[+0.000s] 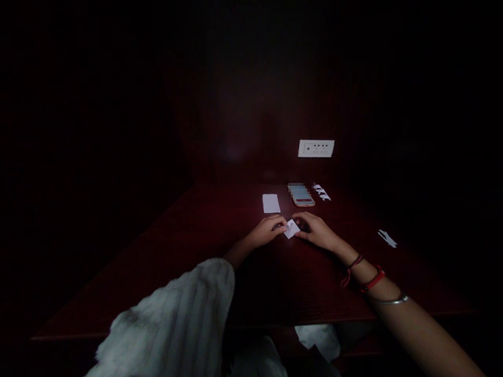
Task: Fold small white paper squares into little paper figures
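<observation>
A small piece of folded white paper (291,229) lies on the dark red table, with fold lines showing on its face. My left hand (271,229) pinches its left corner between thumb and fingers. On the opposite side, my right hand (316,230) has its thumb against the paper's right edge, while its curled index finger reaches over near the top corner. Just beyond my left hand lies a flat white sheet of paper (271,203).
A phone (302,195) lies toward the back of the table (165,251), with folded white paper pieces (323,192) beside it. Thin white paper strips (387,238) lie at the right. A white socket panel (316,148) is on the back wall.
</observation>
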The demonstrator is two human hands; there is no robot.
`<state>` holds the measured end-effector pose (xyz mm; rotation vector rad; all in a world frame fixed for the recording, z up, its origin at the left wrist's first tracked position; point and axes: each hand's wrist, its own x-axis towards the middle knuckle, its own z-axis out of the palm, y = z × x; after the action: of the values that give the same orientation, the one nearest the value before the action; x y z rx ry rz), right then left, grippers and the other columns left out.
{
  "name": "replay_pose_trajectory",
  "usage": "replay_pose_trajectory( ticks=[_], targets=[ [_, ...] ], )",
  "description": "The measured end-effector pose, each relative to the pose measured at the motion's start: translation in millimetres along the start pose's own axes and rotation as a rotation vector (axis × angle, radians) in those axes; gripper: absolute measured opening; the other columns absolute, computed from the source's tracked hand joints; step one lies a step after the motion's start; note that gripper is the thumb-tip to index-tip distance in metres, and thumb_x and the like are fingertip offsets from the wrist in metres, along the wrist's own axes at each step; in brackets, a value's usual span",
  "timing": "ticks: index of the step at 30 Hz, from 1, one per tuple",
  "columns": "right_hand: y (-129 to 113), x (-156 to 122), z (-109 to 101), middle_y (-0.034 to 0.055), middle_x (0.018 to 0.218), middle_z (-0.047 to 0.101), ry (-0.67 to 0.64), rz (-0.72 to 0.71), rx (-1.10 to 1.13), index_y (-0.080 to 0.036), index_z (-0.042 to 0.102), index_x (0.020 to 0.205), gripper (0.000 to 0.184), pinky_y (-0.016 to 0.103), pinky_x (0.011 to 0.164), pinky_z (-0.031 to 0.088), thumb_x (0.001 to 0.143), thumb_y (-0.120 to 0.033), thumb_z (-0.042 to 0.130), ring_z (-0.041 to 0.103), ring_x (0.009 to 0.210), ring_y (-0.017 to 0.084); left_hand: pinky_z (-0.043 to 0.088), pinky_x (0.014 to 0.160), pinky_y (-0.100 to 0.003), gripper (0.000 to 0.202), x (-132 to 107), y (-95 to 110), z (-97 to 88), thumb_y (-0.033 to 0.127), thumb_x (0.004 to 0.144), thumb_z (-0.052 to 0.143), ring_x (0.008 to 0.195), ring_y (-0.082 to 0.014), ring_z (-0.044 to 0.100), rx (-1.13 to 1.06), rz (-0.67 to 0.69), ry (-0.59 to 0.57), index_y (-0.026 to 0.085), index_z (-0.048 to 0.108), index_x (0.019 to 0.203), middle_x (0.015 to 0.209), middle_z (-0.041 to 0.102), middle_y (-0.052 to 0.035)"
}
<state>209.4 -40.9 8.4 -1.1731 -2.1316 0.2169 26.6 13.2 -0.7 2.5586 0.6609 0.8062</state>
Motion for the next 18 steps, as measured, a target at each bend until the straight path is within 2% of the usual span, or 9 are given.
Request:
replay_pose_trajectory(
  ticks=[4,7,9,14,18],
  targets=[
    [-1,-1,-1,0.0042,0.087,0.048,-0.030,-0.051,-0.045,-0.019,0.045,0.103,0.040,0.028,0.073,0.037,0.065,-0.014,0.054,0.046,0.079,0.014,0.037,0.071,-0.023,0.011,-1,-5,0.7,0.022,0.074,0.045,0.077,-0.0111,0.048,0.033,0.004,-0.024,0.018,0.054,0.077,0.081,0.051,0.0007],
    [1,-1,1,0.0042,0.086,0.047,-0.064,-0.056,-0.086,-0.018,0.051,0.094,0.031,0.028,0.073,0.037,0.064,-0.013,0.055,0.045,0.079,0.014,0.031,0.082,-0.027,0.011,-1,-6,-0.9,0.021,0.071,0.049,0.092,-0.0141,0.043,0.104,0.087,-0.036,0.020,0.057,0.078,0.094,0.049,-0.0016],
    [1,0,3,0.0039,0.084,0.047,-0.070,-0.057,-0.095,-0.017,0.052,0.087,0.025,0.027,0.073,0.036,0.063,-0.012,0.055,0.045,0.079,0.014,0.029,0.085,-0.029,0.011,-2,-5,-2.7,0.020,0.070,0.050,0.096,-0.0151,0.041,0.146,0.134,-0.054,0.021,0.059,0.078,0.097,0.048,-0.0017],
    [-4,2,-1,0.0031,0.078,0.049,-0.125,-0.127,-0.104,-0.017,0.054,0.072,0.008,0.025,0.069,0.036,0.067,-0.012,0.050,0.046,0.075,0.013,0.034,0.078,-0.025,0.012,-3,-1,-9.4,0.020,0.073,0.047,0.084,-0.0130,0.046,0.170,0.175,-0.111,0.021,0.058,0.077,0.085,0.051,-0.0009],
    [-6,2,-15,0.0032,0.072,0.051,-0.106,-0.182,-0.179,-0.017,0.051,0.072,0.011,0.027,0.070,0.034,0.071,-0.009,0.044,0.045,0.075,0.014,0.035,0.074,-0.023,0.014,-4,1,-15.3,0.018,0.075,0.041,0.079,-0.0123,0.048,0.214,0.140,-0.073,0.020,0.055,0.079,0.081,0.052,-0.0010]
  ],
)
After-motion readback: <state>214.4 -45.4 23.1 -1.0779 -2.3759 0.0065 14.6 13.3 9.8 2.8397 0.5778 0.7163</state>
